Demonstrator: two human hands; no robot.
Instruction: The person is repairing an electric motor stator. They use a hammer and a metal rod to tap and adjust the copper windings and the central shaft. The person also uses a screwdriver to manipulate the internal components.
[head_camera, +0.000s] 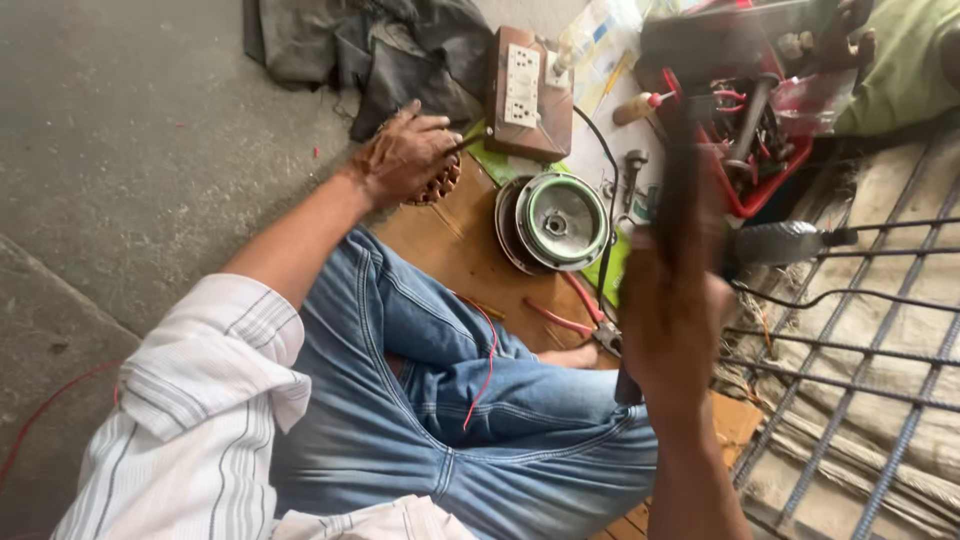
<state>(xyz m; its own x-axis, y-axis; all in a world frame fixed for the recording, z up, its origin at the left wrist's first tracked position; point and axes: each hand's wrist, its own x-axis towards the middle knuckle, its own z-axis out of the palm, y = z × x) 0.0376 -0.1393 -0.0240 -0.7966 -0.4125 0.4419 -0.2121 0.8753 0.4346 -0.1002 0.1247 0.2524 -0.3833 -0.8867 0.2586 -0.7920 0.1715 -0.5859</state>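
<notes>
While we sit cross-legged on the floor, our left hand (405, 155), upper centre of the head view, closes its fingers over a copper-wound stator (440, 183), pinning it to the wooden board (450, 245). Our right hand (672, 320), centre right, grips one dark, blurred tool handle (680, 190), raised. We count one round motor housing (560, 220), one socket board (527, 92), one pair of red pliers (580, 318), one red tray (745, 150).

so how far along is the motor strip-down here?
Done: the round motor housing lies open on the wooden board, apart from the copper-wound stator. In hand: left hand steadies that stator and pinches a thin tool; right hand is raised with a dark, blurred tool. Left: housing and stator are not rejoined; red-handled pliers and the red tool tray are out.
</notes>
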